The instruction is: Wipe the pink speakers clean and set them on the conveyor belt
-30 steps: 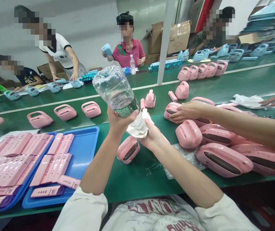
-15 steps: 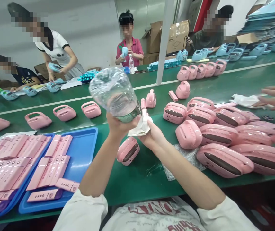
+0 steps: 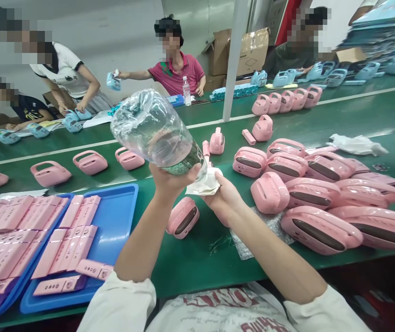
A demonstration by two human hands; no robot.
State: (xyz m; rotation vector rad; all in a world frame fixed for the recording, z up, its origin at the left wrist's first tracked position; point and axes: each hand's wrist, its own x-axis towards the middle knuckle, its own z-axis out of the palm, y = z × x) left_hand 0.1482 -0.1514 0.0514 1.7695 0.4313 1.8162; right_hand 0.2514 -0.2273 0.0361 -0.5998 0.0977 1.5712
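Note:
My left hand (image 3: pixel 171 182) is wrapped round a large clear plastic bottle (image 3: pixel 156 124) with a dark green label. The bottle is tilted, its base up to the left and its neck down to the right. A white cloth (image 3: pixel 204 183) is pinched in my right hand (image 3: pixel 223 198), right at the bottle's mouth, which the cloth partly hides. Below my hands a pink handled device (image 3: pixel 183 217) with a dark oval panel lies on the green table (image 3: pixel 197 272).
Blue trays (image 3: pixel 121 207) of pink bars (image 3: pixel 59 249) stand on the left. Many pink devices (image 3: pixel 313 193) crowd the right, near a crumpled white cloth (image 3: pixel 358 144). A white post (image 3: pixel 234 60) rises ahead. Several people sit or stand across the table with blue devices.
The bottle has tipped further over to the left, its neck staying by the cloth. A person across now holds a blue device out sideways. Another person's hand at right has drawn back from the crumpled cloth.

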